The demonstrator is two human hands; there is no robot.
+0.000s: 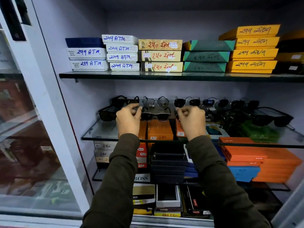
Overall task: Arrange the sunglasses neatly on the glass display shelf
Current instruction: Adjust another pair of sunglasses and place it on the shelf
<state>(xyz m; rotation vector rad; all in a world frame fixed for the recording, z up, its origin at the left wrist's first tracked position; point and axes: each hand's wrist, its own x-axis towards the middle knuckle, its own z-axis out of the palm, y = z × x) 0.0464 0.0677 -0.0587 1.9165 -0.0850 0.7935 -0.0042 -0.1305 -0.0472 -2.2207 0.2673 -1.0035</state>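
A glass display shelf (102, 131) in the cabinet carries several sunglasses. In the back row stand grey aviators (155, 102), a black square pair (186, 102), a blue-lensed pair (213, 102) and a dark pair (243, 104). A black pair (107, 114) sits at the left end, another (273, 119) at the right. My left hand (129, 120) pinches the left temple of a dark-lensed, silver-rimmed pair (155, 116) at the shelf's middle. My right hand (191, 121) is curled in a pinch just right of that pair. What it grips is hidden.
Labelled boxes (121, 52) are stacked on the shelf above. Orange boxes (160, 130) and other cartons show through the glass on the shelves below. A sliding glass door frame (49, 112) stands at the left. Green packets (259, 134) lie at the shelf's right.
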